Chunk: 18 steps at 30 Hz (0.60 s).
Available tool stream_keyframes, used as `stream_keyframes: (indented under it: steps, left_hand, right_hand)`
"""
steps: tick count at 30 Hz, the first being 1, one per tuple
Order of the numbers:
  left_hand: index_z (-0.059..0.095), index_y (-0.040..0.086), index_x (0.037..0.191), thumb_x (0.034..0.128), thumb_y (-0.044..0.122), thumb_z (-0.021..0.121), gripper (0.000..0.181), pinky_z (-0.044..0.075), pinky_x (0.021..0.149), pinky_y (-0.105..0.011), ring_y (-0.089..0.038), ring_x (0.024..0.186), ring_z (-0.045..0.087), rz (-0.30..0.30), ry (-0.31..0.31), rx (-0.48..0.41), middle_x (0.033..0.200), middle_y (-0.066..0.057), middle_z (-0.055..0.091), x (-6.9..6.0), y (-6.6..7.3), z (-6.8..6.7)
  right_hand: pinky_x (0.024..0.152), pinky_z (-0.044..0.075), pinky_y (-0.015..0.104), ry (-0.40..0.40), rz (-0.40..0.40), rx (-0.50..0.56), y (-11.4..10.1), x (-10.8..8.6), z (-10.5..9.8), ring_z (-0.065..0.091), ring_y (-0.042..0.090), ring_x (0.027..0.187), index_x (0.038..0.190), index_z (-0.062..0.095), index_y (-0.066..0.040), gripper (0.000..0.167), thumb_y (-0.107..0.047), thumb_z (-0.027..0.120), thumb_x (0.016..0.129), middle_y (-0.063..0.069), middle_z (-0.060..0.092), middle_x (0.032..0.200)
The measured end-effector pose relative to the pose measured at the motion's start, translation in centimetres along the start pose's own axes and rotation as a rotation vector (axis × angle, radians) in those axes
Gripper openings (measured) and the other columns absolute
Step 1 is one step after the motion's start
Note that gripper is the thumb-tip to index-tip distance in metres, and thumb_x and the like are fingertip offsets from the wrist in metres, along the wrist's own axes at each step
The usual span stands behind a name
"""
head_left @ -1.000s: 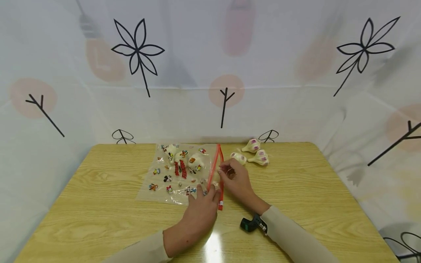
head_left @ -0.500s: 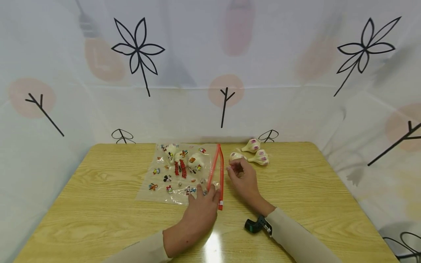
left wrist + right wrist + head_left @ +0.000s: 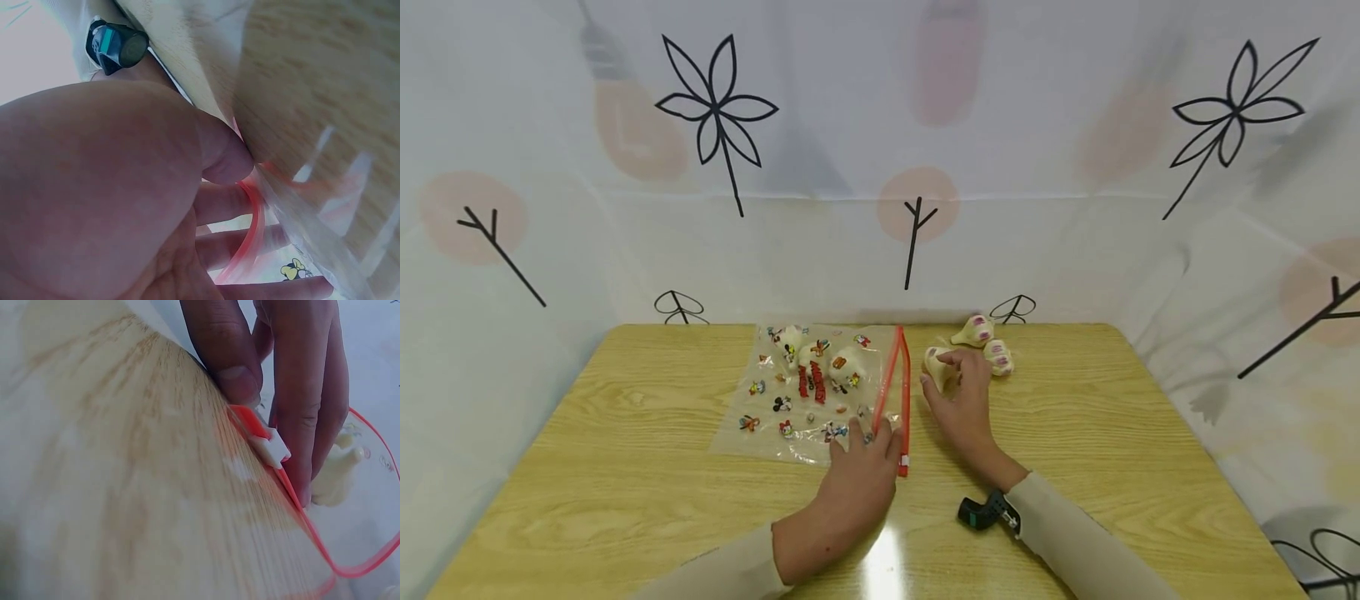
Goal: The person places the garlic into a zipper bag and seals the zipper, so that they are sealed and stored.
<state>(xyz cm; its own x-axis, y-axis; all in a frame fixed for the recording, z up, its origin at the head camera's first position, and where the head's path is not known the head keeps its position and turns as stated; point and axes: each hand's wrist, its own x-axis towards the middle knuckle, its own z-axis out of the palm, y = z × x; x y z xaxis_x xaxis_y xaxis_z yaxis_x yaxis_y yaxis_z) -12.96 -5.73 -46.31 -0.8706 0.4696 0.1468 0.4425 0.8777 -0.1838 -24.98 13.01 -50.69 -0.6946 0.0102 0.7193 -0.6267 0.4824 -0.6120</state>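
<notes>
In the head view my left hand [image 3: 861, 483] rests with spread, straight fingers on a clear zip bag [image 3: 752, 450] printed with cartoon figures. Its fingertips cover part of the red zip strip [image 3: 887, 379]; in the left wrist view its thumb [image 3: 228, 153] touches the bag's edge. Up to 3 garlic bulbs [image 3: 846, 367] show through the bag. My right hand [image 3: 966, 408] has its thumb and fingers around a garlic bulb [image 3: 933, 363] right of the bag's mouth. The right wrist view shows my left fingers [image 3: 300, 406] by the white zip slider [image 3: 272, 449].
Two more garlic bulbs [image 3: 976, 330] lie close together at the back right, just beyond my right fingers. A black wrist device [image 3: 988, 512] hangs at my right wrist. The wooden table [image 3: 625, 500] ends at a patterned cloth [image 3: 820, 258] behind.
My right hand has left the bag's mouth, moved right, and come around the nearest garlic bulb. The left hand and the bag look unchanged.
</notes>
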Motion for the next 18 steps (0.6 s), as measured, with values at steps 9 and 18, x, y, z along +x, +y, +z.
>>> stream_keyframes:
  steps: [9,18]
  left_hand:
    - [0.062,0.013,0.147,0.0956,0.036,0.077,0.058,0.062,0.081,-0.060,-0.048,0.125,0.062,0.003,0.013,0.014,0.145,-0.010,0.060,-0.14,0.06,-0.02]
    - [0.061,0.014,0.147,0.0967,0.035,0.075,0.056,0.061,0.082,-0.061,-0.048,0.125,0.063,-0.005,0.016,0.016,0.145,-0.010,0.060,-0.18,0.14,0.05]
  right_hand:
    - [0.108,0.030,0.050,-0.053,0.079,0.026,0.04,-0.13,-0.02,0.036,0.039,0.134,0.129,0.060,0.003,0.051,-0.008,0.086,0.087,0.025,0.045,0.139]
    - [0.113,0.030,0.055,-0.096,0.070,0.011,0.21,0.20,-0.21,0.032,0.039,0.141,0.138,0.056,0.006,0.059,-0.004,0.082,0.086,0.025,0.040,0.147]
